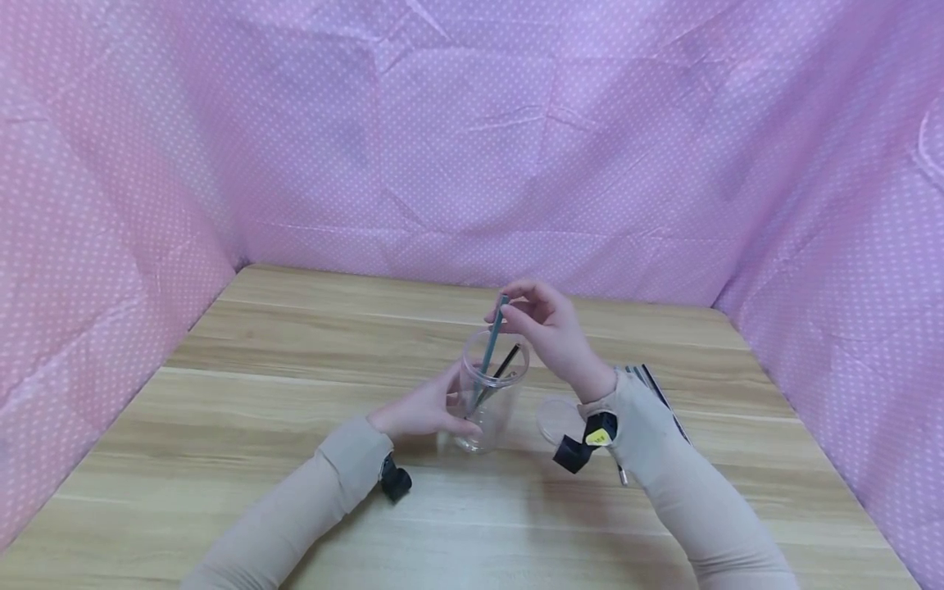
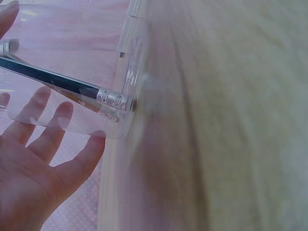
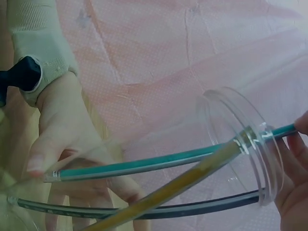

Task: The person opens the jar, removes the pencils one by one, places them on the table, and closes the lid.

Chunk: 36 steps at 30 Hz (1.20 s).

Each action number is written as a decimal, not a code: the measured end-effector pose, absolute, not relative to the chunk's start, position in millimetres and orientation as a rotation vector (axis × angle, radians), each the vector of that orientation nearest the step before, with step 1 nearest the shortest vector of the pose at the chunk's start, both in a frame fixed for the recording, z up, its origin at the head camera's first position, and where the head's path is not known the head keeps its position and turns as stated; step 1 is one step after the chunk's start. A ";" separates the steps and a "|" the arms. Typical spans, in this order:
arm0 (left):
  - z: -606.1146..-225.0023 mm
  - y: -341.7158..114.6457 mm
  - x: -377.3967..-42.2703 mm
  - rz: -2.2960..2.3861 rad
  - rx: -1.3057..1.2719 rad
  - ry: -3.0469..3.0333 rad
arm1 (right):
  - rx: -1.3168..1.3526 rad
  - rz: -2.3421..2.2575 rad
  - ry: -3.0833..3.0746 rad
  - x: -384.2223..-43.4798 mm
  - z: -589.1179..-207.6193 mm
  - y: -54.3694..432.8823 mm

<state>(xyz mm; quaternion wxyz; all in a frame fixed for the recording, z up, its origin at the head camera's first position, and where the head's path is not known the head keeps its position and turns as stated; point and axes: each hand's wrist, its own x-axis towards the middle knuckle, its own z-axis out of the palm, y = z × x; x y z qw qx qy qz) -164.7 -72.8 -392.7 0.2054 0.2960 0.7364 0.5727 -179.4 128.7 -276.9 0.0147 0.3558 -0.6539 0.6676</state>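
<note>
A clear plastic jar (image 1: 498,422) stands on the table, and my left hand (image 1: 424,407) grips its side with the fingers around it. Above its mouth, the thumb and fingertips of my right hand (image 1: 549,332) pinch the upper end of a teal pencil (image 1: 491,344). Most of that pencil is inside the jar, as the right wrist view shows. Also leaning in the jar are a dark pencil (image 3: 202,208) and a yellow pencil (image 3: 183,178). The left wrist view shows metal-banded ends of pencils (image 2: 111,98) near the jar's bottom.
A round clear lid (image 1: 555,419) lies on the wooden table (image 1: 295,328) to the right of the jar. Several more pencils (image 1: 660,393) lie farther right, partly hidden under my right forearm. Pink dotted cloth (image 1: 472,164) hangs behind the table and at both sides.
</note>
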 end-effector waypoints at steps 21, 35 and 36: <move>-395.7 -68.0 -162.5 1.564 0.806 2.120 | 0.721 2.340 -2.136 -191.0 -282.1 130.7; -396.4 -68.6 -161.2 1.540 0.798 2.162 | 0.711 2.297 -2.152 -193.0 -283.5 129.1; -397.7 -68.6 -161.9 1.536 0.800 2.161 | 0.705 2.311 -2.141 -193.0 -283.2 128.9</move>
